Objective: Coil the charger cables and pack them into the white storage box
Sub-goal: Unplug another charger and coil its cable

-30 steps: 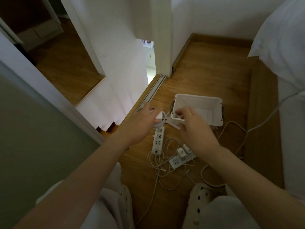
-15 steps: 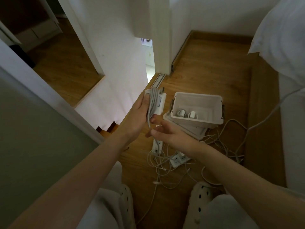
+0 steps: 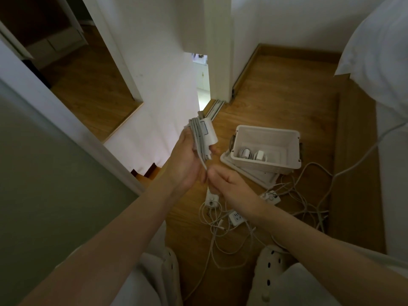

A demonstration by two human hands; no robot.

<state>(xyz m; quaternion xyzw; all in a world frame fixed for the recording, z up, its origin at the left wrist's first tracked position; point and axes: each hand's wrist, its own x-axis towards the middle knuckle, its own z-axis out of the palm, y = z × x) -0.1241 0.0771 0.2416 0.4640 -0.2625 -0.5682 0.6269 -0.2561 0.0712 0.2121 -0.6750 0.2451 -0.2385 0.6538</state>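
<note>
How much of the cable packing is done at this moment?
Done: two coiled chargers already lie in the white storage box. In hand: the left hand holds a charger brick with its cable wound round it, and the right hand pinches the loose end. Left: a tangle of cables and power strips on the floor.

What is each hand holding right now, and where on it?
Left hand grips the cable-wrapped charger by its lower end. Right hand pinches the loose cable tail just below.

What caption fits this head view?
Left hand holds a cord-wrapped charger; right hand pinches its cord beside the white storage box.
</note>
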